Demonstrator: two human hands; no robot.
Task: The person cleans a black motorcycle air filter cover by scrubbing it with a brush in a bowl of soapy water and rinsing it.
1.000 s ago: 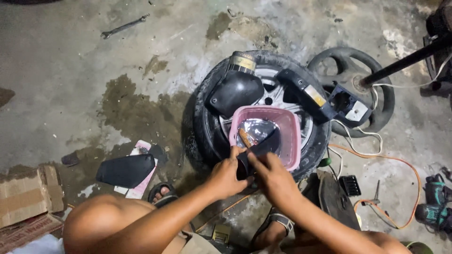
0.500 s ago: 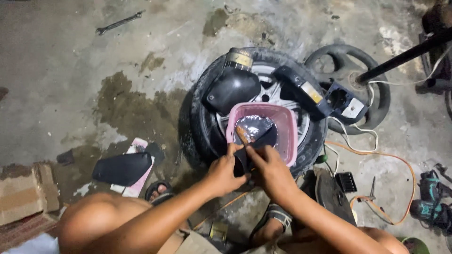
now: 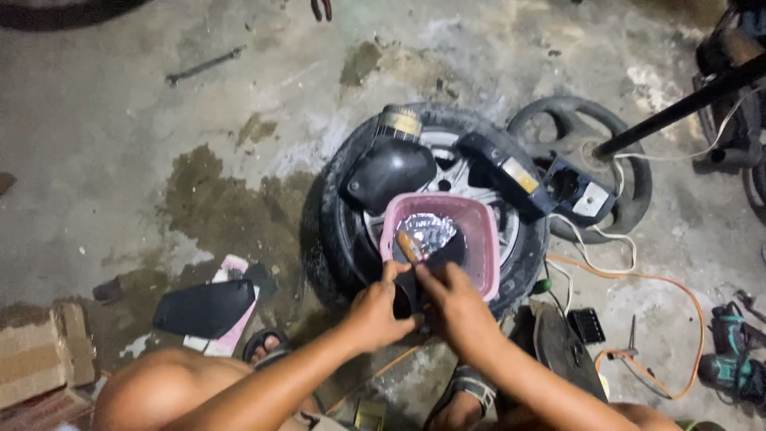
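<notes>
Head view: left hand point(image 3: 375, 311) and right hand point(image 3: 455, 307) both clamp the black part point(image 3: 435, 254) over the pink tub point(image 3: 488, 239) perched on the tyre point(image 3: 339, 231), so a hard push could tip it.

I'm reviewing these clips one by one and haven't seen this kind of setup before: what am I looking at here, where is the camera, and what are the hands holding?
There is no machine here. The camera sits on a person's head and looks down at their two bare hands above a stained concrete floor. A car tyre on its rim lies flat, with a pink plastic tub resting on it; something shiny lies inside the tub. The left hand and right hand together grip a small black part at the tub's near edge. A brown-handled tool pokes up beside it; which hand holds it is unclear. Nearby lie a black rounded cover, a black panel, an orange cable and a power drill.
</notes>
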